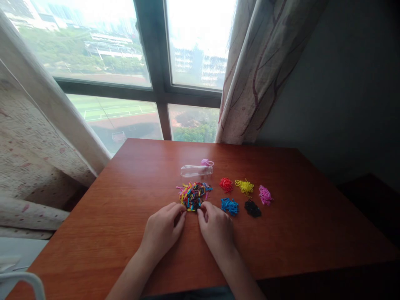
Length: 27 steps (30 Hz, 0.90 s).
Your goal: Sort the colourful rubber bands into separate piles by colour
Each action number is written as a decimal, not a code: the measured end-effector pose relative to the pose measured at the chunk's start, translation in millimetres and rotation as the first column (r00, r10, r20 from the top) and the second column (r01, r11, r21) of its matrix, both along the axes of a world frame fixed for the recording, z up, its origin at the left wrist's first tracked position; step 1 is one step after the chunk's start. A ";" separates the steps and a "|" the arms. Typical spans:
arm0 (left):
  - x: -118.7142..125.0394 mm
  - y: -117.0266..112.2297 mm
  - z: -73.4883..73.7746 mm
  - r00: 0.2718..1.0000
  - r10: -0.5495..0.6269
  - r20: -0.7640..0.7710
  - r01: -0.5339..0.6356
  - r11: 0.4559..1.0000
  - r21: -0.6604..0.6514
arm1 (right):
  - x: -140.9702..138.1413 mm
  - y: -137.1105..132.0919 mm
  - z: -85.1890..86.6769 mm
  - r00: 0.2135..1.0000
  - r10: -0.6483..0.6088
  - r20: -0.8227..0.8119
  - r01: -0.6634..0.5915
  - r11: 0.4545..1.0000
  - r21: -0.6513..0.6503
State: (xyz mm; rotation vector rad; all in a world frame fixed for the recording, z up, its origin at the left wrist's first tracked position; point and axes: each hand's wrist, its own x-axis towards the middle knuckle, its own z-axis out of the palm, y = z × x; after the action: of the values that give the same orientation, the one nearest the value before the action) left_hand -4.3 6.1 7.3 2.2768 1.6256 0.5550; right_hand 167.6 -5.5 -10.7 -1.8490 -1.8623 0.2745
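A mixed heap of small coloured rubber bands (193,194) lies on the wooden table, with yellow, black, blue, pink and red among them. At the heap's near left edge, my left hand (163,225) has thumb and forefinger pinched together. My right hand (218,227) pinches likewise at the near right edge, close to some black bands. Whatever sits between either set of fingertips is too small to make out. To the right are single-colour piles: red bands (226,184), yellow bands (244,187), pink bands (265,195), blue bands (229,206) and black bands (252,208).
Behind the heap, a clear plastic bottle (195,171) lies on its side, with a pink looped cap (206,162) just beyond it. The brown table (125,191) reaches back to a window (161,75) between curtains. A white curved tube (26,277) shows at lower left.
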 end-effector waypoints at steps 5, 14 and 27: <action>0.3 -0.4 1.1 1.000 0.007 -0.001 -0.007 1.000 -0.020 | -0.6 1.1 0.0 1.000 -0.009 0.004 0.009 1.000 0.000; 0.8 -0.2 0.9 1.000 0.007 -0.003 -0.007 1.000 0.009 | 1.0 0.1 -0.4 1.000 -0.002 -0.006 0.002 1.000 0.015; 0.3 -1.2 1.6 1.000 0.011 0.002 -0.011 0.999 -0.035 | 1.8 -4.0 0.6 0.999 -0.005 -0.041 0.005 1.000 0.002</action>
State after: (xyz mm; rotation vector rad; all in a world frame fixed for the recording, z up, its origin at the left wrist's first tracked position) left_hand -4.1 4.9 8.9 2.2425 1.6346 0.5276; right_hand 169.5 -9.5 -10.1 -1.8332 -1.8299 0.3066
